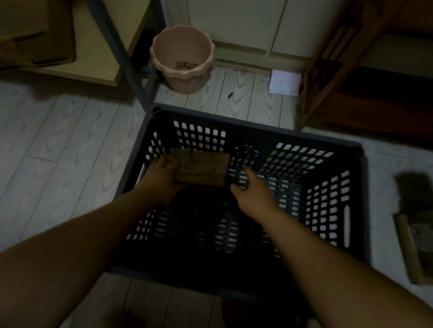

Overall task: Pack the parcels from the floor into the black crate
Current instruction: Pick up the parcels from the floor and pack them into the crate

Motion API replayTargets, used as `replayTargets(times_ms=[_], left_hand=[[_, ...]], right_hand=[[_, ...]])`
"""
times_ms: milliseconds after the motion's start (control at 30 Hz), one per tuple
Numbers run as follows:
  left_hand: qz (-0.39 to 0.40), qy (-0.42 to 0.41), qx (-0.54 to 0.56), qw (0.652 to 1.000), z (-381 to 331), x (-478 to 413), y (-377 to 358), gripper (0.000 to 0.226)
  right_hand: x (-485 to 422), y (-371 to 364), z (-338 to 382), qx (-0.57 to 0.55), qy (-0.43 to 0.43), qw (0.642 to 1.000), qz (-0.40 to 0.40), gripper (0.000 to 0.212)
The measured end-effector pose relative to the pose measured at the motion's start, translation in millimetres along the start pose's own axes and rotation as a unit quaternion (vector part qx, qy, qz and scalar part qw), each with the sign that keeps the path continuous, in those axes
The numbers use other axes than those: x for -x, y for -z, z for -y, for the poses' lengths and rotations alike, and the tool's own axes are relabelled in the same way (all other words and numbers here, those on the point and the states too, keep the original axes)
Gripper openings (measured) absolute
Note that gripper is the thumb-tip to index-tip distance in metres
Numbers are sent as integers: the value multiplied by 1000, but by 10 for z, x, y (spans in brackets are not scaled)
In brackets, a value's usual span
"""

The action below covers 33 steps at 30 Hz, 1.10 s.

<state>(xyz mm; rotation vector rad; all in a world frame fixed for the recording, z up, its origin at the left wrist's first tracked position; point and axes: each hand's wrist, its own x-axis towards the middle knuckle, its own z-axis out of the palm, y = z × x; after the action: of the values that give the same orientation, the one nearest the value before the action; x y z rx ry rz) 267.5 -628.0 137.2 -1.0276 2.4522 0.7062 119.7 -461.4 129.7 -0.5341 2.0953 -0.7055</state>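
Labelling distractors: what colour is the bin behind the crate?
Pale pink bin, clearest in the head view.

It's dim in here, murky and brownish. The pale floor [45,138] catches what little light there is; the black crate [257,126] swallows its own interior. Parcels [428,240] at the right edge smear with blur, and straight lines bow outward.

A single wide-angle camera, worn on the head, looks forward and steeply down from close above the black crate [257,127], which sits mid-frame on the floor [44,143].
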Motion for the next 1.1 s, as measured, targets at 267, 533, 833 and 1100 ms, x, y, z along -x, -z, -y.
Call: replayTargets(times_ms=[267, 533, 833, 1100], left_hand=[[30, -12, 39, 999, -960, 1717, 1655, 75], [30, 12, 53, 998, -1793, 3501, 2750, 72], [-1, -29, 95, 995, -1968, 4847, 2867, 74], [-10, -47, 145, 988, -2095, 5655, 2863, 73]], right_hand=[[1742, 1463, 1091, 90, -29, 995, 43, 60], [3526, 2450, 1910, 127, -11, 992, 22, 51], [5317, 2461, 1944, 143, 3, 986, -88, 56], [6435, 2463, 1925, 146, 38, 978, -141, 55]])
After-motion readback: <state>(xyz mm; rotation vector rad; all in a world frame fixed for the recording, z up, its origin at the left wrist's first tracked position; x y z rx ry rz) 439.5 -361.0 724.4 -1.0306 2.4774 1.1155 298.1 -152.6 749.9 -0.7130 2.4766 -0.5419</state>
